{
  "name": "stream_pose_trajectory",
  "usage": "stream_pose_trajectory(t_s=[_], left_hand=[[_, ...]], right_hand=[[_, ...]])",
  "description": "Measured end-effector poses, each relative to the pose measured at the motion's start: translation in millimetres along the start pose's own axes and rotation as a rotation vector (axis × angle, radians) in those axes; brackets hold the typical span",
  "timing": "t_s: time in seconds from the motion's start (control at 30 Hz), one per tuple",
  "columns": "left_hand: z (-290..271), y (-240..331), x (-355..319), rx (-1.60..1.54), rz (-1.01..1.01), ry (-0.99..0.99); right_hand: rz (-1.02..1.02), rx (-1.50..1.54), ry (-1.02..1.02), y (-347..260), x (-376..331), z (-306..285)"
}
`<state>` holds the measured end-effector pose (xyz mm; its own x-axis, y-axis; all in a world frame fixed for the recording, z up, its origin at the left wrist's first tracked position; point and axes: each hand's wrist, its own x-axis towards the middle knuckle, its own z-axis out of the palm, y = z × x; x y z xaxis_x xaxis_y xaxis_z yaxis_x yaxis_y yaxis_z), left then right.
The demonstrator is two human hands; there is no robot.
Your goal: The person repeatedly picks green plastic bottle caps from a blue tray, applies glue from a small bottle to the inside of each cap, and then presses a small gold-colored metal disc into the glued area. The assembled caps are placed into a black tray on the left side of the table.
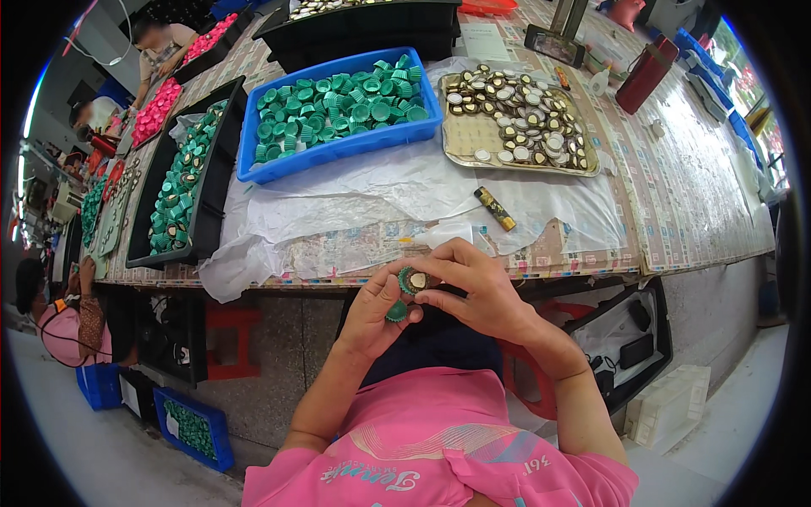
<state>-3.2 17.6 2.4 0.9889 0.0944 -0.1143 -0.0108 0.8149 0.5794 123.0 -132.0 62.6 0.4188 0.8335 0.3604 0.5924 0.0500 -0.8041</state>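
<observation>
Over the near table edge, my two hands meet. My left hand (372,313) is closed on a small green fluted cup (404,280), with a second green cup (396,312) lower in its fingers. A dark brown and cream round piece (418,280) sits at the mouth of the upper cup, pinched by the thumb and fingers of my right hand (475,283). Ahead stands a blue tray (338,149) heaped with green fluted cups. To its right, a shallow metal tray (473,139) carries many brown and cream rounds, some showing white tops.
White sheeting (338,215) covers part of the table, with a black and gold lighter-shaped object (495,209) on it. A black tray (205,218) of filled green cups stands left. A phone (553,46) and a red flask (647,74) stand back right. Other people work at left.
</observation>
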Motion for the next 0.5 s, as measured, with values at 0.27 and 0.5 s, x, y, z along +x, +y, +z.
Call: stream_pose_trajectory(t_s=[0.27,0.5], left_hand=[[5.7,-0.2,0.8,0.046,0.001,0.033],[3.6,-0.4,1.6,0.049,-0.010,0.028]], right_hand=[[-0.076,-0.096,0.108,5.8,-10.7,6.2],[-0.017,-0.042,0.133,3.0,-14.7,8.6]])
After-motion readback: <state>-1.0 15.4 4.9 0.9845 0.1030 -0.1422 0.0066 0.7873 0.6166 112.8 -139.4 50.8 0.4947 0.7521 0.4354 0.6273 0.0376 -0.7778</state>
